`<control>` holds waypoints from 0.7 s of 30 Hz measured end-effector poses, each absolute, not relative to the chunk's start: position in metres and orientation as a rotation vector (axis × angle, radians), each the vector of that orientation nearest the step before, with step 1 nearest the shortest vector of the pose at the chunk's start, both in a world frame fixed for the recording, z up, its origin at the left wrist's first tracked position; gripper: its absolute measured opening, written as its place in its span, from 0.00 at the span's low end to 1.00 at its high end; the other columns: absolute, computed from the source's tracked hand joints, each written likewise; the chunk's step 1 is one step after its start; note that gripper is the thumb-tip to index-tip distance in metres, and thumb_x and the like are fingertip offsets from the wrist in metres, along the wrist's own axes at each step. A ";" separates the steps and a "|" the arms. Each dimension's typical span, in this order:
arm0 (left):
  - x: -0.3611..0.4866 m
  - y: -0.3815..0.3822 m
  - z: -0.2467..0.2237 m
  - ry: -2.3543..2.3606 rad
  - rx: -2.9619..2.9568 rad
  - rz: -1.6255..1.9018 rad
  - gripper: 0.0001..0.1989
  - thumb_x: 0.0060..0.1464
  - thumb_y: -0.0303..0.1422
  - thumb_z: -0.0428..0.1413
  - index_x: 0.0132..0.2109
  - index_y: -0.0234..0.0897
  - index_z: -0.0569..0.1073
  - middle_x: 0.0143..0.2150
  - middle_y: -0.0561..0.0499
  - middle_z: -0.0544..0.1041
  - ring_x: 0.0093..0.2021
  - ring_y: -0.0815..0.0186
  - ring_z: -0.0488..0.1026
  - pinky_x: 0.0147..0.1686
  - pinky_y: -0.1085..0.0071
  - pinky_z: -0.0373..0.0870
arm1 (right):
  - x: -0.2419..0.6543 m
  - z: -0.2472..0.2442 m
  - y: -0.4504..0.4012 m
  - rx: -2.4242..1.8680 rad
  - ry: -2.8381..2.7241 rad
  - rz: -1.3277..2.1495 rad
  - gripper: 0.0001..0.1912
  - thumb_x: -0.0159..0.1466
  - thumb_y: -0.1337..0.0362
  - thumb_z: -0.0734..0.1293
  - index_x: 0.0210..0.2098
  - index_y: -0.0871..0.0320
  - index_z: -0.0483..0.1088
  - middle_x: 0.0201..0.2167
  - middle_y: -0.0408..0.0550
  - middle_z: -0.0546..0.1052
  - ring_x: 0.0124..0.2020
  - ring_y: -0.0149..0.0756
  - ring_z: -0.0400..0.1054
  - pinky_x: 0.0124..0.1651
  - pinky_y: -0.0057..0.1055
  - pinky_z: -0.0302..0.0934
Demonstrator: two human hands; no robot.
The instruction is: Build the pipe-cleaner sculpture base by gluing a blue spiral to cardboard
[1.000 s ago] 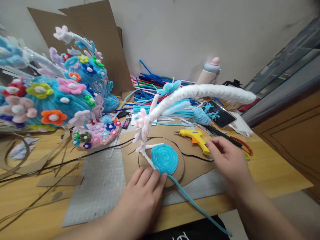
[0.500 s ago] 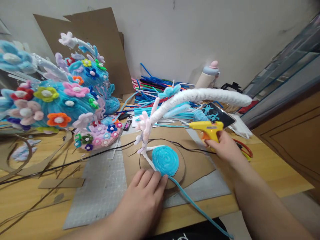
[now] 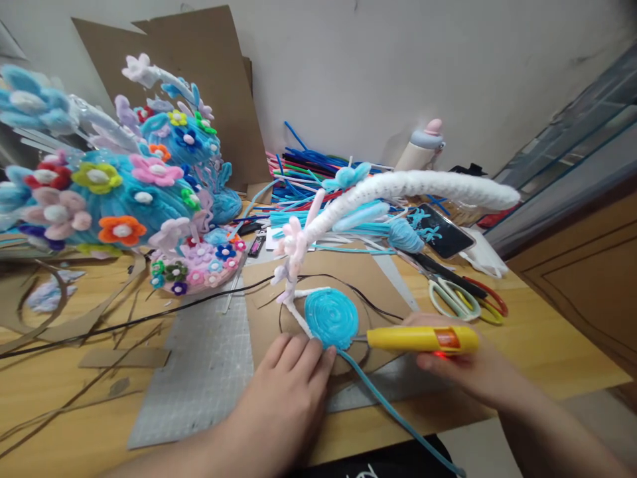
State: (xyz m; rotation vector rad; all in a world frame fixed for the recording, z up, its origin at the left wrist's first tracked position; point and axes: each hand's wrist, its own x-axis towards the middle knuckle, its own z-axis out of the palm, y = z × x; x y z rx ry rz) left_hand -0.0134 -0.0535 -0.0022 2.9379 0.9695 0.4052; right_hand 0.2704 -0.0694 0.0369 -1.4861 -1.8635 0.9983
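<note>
A flat blue coil of pipe cleaner (image 3: 332, 317) lies on a sheet of cardboard (image 3: 388, 272), its loose tail (image 3: 393, 410) trailing toward the front edge. At the coil's near left edge, my left hand (image 3: 293, 378) presses down with fingers together; what is under the fingertips is hidden. My right hand (image 3: 462, 372) is wrapped round a yellow hot glue gun (image 3: 423, 338), whose nozzle points left, close to the coil's right edge. A white fuzzy curved stem (image 3: 413, 186) with pale pink flowers (image 3: 293, 245) rises from beside the coil and arches right.
Blue flower-covered craft pieces (image 3: 119, 192) stand at the left. Bundled pipe cleaners (image 3: 318, 172) lie at the back. Scissors (image 3: 452, 299), a phone (image 3: 442, 229) and a bottle (image 3: 421, 149) are on the right. A black cord (image 3: 189, 302) crosses the table; cardboard scraps (image 3: 124, 358) lie left.
My right hand has brought the glue gun down and left, turning it so that its nozzle is near the coil. The scissors have come into sight. My left hand stays at the coil.
</note>
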 end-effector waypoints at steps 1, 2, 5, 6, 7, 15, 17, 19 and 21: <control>-0.013 -0.053 -0.002 0.970 2.934 0.408 0.19 0.60 0.30 0.51 0.58 0.36 0.67 0.47 0.47 0.73 0.47 0.57 0.67 0.49 0.60 0.61 | 0.268 0.037 -0.071 -1.469 -1.915 0.983 0.16 0.60 0.48 0.66 0.32 0.54 0.71 0.31 0.47 0.74 0.32 0.38 0.69 0.34 0.35 0.65; -0.013 -0.053 -0.002 0.969 2.932 0.410 0.19 0.60 0.29 0.51 0.58 0.35 0.67 0.47 0.46 0.73 0.47 0.56 0.67 0.49 0.60 0.61 | 0.265 0.037 -0.073 -1.470 -1.952 0.956 0.16 0.61 0.48 0.66 0.31 0.55 0.70 0.30 0.46 0.73 0.31 0.37 0.68 0.33 0.34 0.64; -0.013 -0.053 -0.001 0.965 2.935 0.417 0.19 0.60 0.30 0.51 0.57 0.35 0.68 0.47 0.46 0.73 0.45 0.56 0.67 0.48 0.59 0.61 | 0.262 0.035 -0.076 -1.538 -2.031 0.863 0.15 0.61 0.50 0.67 0.29 0.56 0.69 0.27 0.44 0.71 0.29 0.35 0.66 0.32 0.32 0.62; -0.013 -0.053 -0.001 0.963 2.937 0.417 0.19 0.60 0.29 0.51 0.57 0.35 0.68 0.47 0.46 0.73 0.45 0.56 0.67 0.48 0.59 0.61 | 0.261 0.034 -0.077 -1.562 -2.058 0.836 0.14 0.61 0.51 0.67 0.29 0.56 0.68 0.27 0.44 0.71 0.28 0.34 0.66 0.32 0.31 0.61; -0.013 -0.053 -0.001 0.960 2.938 0.412 0.19 0.60 0.29 0.51 0.57 0.34 0.68 0.47 0.46 0.73 0.45 0.56 0.67 0.48 0.59 0.61 | 0.260 0.034 -0.078 -1.583 -2.085 0.814 0.14 0.61 0.51 0.67 0.28 0.56 0.68 0.27 0.43 0.70 0.28 0.34 0.65 0.31 0.31 0.60; -0.013 -0.053 -0.001 0.944 2.932 0.394 0.19 0.59 0.28 0.50 0.58 0.33 0.67 0.47 0.46 0.73 0.46 0.55 0.67 0.49 0.59 0.60 | 0.252 0.031 -0.077 -1.601 -2.169 0.679 0.16 0.61 0.49 0.67 0.28 0.55 0.66 0.25 0.42 0.68 0.26 0.33 0.64 0.29 0.30 0.57; -0.013 -0.053 -0.001 0.945 2.928 0.397 0.20 0.59 0.28 0.50 0.58 0.33 0.67 0.47 0.46 0.73 0.46 0.55 0.67 0.49 0.59 0.60 | 0.251 0.030 -0.077 -1.602 -2.183 0.652 0.17 0.61 0.49 0.66 0.28 0.55 0.66 0.24 0.42 0.67 0.26 0.33 0.63 0.28 0.30 0.56; -0.013 -0.054 -0.001 0.942 2.925 0.398 0.20 0.60 0.28 0.51 0.58 0.34 0.67 0.47 0.46 0.73 0.46 0.55 0.67 0.49 0.59 0.60 | 0.250 0.029 -0.078 -1.612 -2.203 0.629 0.17 0.61 0.49 0.66 0.26 0.55 0.64 0.24 0.42 0.66 0.25 0.32 0.63 0.28 0.30 0.55; -0.013 -0.053 -0.001 0.943 2.924 0.396 0.20 0.60 0.29 0.51 0.59 0.34 0.67 0.47 0.46 0.73 0.46 0.55 0.67 0.49 0.59 0.60 | 0.251 0.028 -0.079 -1.626 -2.217 0.616 0.18 0.61 0.48 0.66 0.26 0.56 0.64 0.23 0.41 0.65 0.25 0.31 0.62 0.27 0.29 0.53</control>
